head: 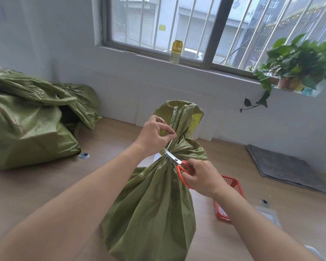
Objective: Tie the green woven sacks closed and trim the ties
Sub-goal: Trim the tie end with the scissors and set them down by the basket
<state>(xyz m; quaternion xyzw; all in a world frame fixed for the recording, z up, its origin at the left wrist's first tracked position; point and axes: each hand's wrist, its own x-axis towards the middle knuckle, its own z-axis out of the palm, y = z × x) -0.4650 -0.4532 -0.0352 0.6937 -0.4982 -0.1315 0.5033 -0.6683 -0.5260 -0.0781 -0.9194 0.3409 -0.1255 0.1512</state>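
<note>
At ctr frame we see a green sack (154, 204) standing upright on the wood floor (45, 185). Its neck is gathered tight & bound w/ a white tie (169, 146). Above the binding the mouth flares open, w/ a yellow patch showing on its right side. What's inside we can't tell, since the fabric hides it all.

The left hand (156, 134), just up-left of the neck, pinches the tie's loose end btw thumb & fingertips and holds it taut, slanting up from the knot. The right hand (201, 176), lower right of the neck, grips the orange handles of the scissors (177, 161), fingers curled round the loops. The blades look slightly parted, w/ the tie btw them right by the knot, tips against the bunched fabric.

At mid-left of frame we see the slumped sacks (26, 125), also green, w/ loose, untied mouths. The gap btw their folds is dark, so contents aren't visible.

At lower right, partly behind the right forearm, a red mesh basket (231, 183) sits on the floor. The arm covers most of it, so we can't tell what it holds. A grey mat (286, 166) lies flat at mid-right by the wall.

At upper ctr a small bottle (176, 51) w/ a yellow cap stands on the window sill (149, 60). At upper right a potted plant (297, 63) sits on the same sill, vines trailing down the wall.
</note>
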